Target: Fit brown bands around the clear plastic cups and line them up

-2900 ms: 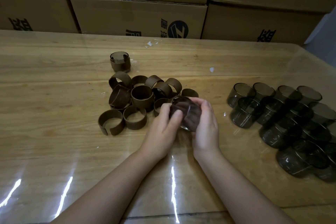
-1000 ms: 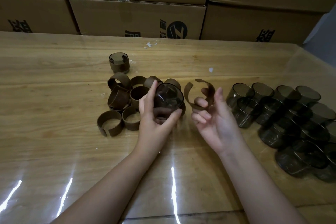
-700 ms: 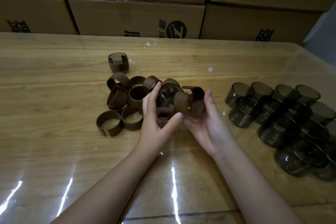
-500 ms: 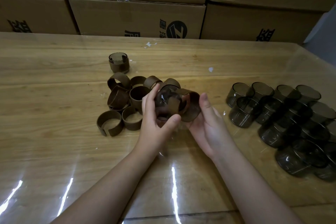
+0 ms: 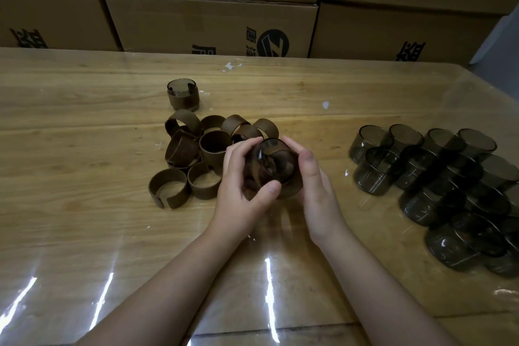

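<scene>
cup in hand: smoky clear cup (image 5: 273,161), mouth tipped toward the cam, held up just right of the band pile (image 5: 209,153), off the worktop (image 5: 84,149)

band: brown band (image 5: 290,189) wraps the cup's lower/right side, looks only partly on imo, can't tell where its open ends sit

left hand: left hand (image 5: 243,185) has fingers curled around the cup's left side, thumb pressed on the near wall, so closed on the cup

right hand: right hand (image 5: 314,185) cups the band from the right, fingers closed around it and pushing it against the cup

step rn: prob seating the band around the cup

how to do it well: keep the cup steady w/ the left, spread the split band just enough, slide it on square so the edge runs even w/ the rim, not skewed. don't squeeze hard, thin plastic prob flexes

done so far: one banded cup (image 5: 183,94) stands upright just behind the band pile, that's the start of the line afaict

still to do: bare cups (image 5: 438,177) bunched well right of the band pile, lots left

next: set this one beside the banded cup once the band sits snug
</scene>
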A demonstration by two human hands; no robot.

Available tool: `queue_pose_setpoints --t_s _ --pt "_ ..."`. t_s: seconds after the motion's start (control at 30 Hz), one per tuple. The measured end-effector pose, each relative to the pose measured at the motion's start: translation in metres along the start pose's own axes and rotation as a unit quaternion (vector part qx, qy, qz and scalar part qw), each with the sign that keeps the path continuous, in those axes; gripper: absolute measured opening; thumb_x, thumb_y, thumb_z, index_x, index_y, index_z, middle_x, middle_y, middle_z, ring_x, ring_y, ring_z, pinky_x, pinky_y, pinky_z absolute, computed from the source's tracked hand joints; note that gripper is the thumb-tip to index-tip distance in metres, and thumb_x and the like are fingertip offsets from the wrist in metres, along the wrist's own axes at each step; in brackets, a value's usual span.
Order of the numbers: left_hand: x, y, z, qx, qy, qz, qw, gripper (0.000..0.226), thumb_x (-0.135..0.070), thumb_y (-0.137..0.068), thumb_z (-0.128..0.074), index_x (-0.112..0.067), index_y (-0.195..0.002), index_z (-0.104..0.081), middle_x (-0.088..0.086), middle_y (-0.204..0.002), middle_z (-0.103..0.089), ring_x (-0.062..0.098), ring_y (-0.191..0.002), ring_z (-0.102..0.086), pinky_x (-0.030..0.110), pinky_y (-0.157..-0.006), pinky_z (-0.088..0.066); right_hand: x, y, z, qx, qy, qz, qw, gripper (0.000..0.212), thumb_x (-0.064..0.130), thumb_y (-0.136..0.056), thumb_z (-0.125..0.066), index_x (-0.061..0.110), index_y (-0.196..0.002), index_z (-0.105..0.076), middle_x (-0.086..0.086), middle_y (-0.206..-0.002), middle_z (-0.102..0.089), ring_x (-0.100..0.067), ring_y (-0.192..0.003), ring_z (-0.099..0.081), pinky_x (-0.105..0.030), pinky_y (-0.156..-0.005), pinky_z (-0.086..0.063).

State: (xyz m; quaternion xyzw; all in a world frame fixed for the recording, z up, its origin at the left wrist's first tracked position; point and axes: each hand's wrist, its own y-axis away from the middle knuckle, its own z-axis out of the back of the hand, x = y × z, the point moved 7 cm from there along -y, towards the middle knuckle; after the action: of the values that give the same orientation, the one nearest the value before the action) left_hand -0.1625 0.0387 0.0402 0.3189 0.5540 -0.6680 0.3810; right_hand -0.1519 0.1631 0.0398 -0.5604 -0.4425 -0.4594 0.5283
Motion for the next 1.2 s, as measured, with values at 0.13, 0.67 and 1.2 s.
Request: queue_pose_setpoints --t_s 0.13,0.67,1.2 --pt "-0.002 0.000 0.001 -0.006 -0.005 0.002 1.000 0.062 -0.057 -0.071 -0.054 -0.029 -0.125 -0.040 0.009 -0.124 -0.045 0.006 -0.114 -0.046 0.008 -0.094 -0.035 0.000 0.000 0.000 -0.002 0.003 0.016 1.000 0.046 0.063 -0.084 -0.036 0.035 -0.109 -0.064 0.017 -0.109 -0.070 -0.005 -0.112 -0.061 -0.033 -0.100 -0.048" --pt "-0.008 0.003 -0.007 0.007 -0.061 -0.038 0.997 0.067 -0.048 -0.073 -0.062 -0.019 -0.131 -0.041 0.006 -0.127 -0.043 0.003 -0.122 -0.040 0.014 -0.102 -0.033 -0.014 0.000 0.012 -0.118 -0.003 -0.002 0.993 0.039 0.052 -0.091 -0.033 0.032 -0.087 -0.066 0.025 -0.085 -0.071 0.009 -0.087 -0.065 -0.005 -0.072 -0.045" --pt "-0.001 0.004 -0.005 0.012 0.080 0.047 0.996 0.081 -0.056 -0.059 -0.077 -0.024 -0.125 -0.042 0.001 -0.127 -0.051 0.004 -0.116 -0.055 0.020 -0.091 -0.048 -0.020 -0.001 0.001 -0.032 -0.068 -0.084 0.994 0.034 0.058 -0.088 -0.042 0.045 -0.089 -0.073 0.015 -0.094 -0.074 0.000 -0.089 -0.069 -0.013 -0.062 -0.052"
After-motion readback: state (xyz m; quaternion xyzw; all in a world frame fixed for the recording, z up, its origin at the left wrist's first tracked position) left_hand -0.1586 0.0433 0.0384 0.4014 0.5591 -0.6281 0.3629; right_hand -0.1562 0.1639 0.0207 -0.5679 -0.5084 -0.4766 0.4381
